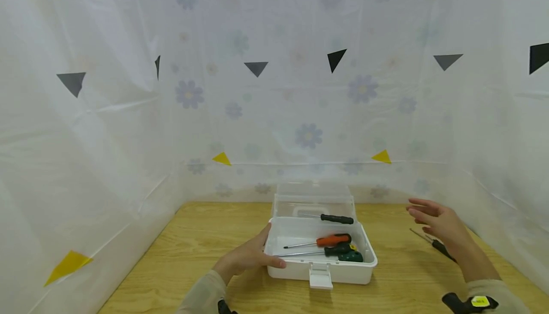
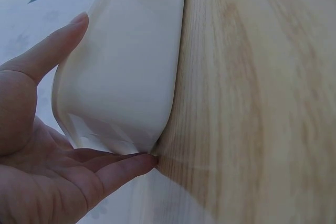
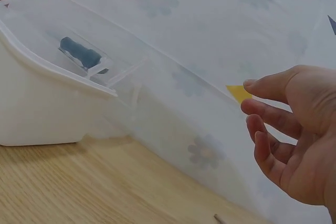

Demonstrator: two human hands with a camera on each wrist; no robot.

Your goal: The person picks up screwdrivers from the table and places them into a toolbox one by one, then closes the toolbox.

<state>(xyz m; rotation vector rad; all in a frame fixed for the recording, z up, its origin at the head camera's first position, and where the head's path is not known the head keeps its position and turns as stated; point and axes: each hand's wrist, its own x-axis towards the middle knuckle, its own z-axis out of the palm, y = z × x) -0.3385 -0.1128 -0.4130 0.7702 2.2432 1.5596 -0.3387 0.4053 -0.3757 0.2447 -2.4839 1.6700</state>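
A white toolbox (image 1: 319,272) stands on the table with its clear lid (image 1: 315,204) swung back. My left hand (image 1: 250,256) holds its left front corner, thumb at the front rim and fingers along the side; the left wrist view shows this hand (image 2: 58,145) against the white wall. Inside lie an orange-and-black screwdriver (image 1: 328,240), a dark one with a yellow mark (image 1: 336,250) and a dark green handle (image 1: 351,256). A black-handled screwdriver (image 1: 336,218) lies at the back by the lid. My right hand (image 1: 443,226) hovers right of the box, fingers loosely bent, holding nothing.
On the table's right side, partly under my right hand in the head view, lies a thin black-handled screwdriver (image 1: 443,249). The box's front latch (image 1: 320,277) hangs down. Flower-patterned white sheeting (image 1: 274,114) encloses the wooden table (image 1: 214,228) at the back and sides.
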